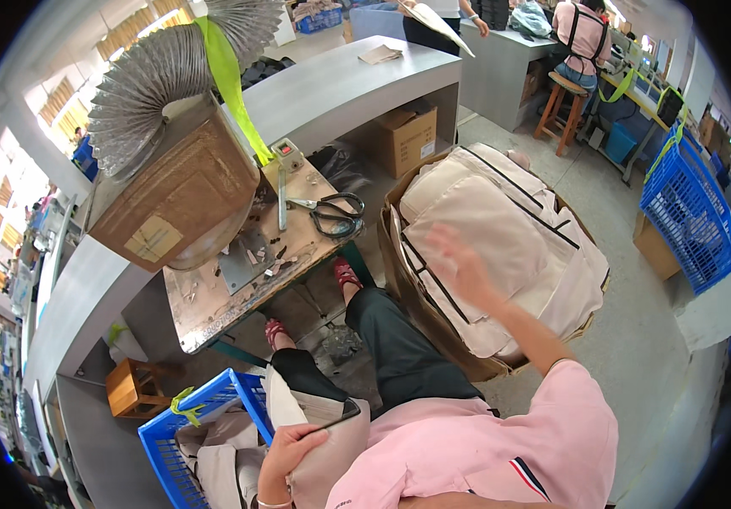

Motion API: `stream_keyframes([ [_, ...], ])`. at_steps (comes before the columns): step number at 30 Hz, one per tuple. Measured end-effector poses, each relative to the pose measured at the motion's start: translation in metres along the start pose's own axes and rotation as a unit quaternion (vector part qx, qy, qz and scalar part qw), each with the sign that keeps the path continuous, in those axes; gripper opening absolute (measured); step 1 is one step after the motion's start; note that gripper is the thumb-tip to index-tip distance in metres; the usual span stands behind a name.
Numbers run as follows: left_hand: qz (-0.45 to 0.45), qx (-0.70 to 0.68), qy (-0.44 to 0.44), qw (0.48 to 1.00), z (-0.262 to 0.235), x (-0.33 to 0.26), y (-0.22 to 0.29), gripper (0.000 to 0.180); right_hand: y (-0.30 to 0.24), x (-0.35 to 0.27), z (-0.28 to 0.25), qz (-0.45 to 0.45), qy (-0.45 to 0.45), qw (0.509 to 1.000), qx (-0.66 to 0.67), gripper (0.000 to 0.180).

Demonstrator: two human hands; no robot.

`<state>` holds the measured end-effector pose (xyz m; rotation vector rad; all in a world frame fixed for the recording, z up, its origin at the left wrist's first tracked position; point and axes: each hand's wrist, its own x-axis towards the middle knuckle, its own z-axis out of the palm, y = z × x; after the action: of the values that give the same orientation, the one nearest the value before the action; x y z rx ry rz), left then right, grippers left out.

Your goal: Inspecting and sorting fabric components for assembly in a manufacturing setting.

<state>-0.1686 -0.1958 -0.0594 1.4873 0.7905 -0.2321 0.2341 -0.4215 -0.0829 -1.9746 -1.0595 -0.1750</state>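
While the person sits at a worn workbench, the left hand grips a beige fabric piece on the lap, fingers curled over its top edge just beside a blue plastic crate that holds more pale fabric. The right hand reaches out over a cardboard box packed with cream-coloured fabric panels edged in black; its fingers are spread and released, blurred by motion, and grasp nothing. Whether the hand touches the topmost panel cannot be told. The box stands on the floor to the person's right, near the knees in dark trousers.

On the bench lie black-handled scissors and small scraps, beside a brown machine hood fed by a silver ribbed duct. A yellow-green strap hangs down across the hood. A grey counter runs behind, with a second cardboard box under it. Farther off, another person in pink sits on a wooden stool, and a tall blue crate stands at the right edge.
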Motion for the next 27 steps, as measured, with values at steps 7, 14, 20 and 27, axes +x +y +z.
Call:
stream_keyframes([
  [7, 0.066, 0.113, 0.196, 0.972, -0.037, 0.013, -0.037, 0.04, 0.051, 0.146, -0.062, -0.098, 0.292, 0.905, -0.293, 0.043],
  [14, 0.194, 0.246, 0.265, 0.912, -0.036, 0.001, 0.009, 0.036, 0.089, 0.268, -0.071, 0.005, 0.284, 0.77, -0.571, 0.069],
  [20, 0.208, 0.239, 0.248, 0.916, -0.038, 0.007, 0.035, 0.031, 0.134, 0.28, -0.109, -0.004, 0.22, 0.806, -0.55, 0.029],
  [27, 0.352, 0.246, 0.193, 0.882, -0.039, 0.025, 0.08, 0.03, 0.018, 0.198, -0.138, -0.064, 0.137, 0.776, -0.612, 0.013],
])
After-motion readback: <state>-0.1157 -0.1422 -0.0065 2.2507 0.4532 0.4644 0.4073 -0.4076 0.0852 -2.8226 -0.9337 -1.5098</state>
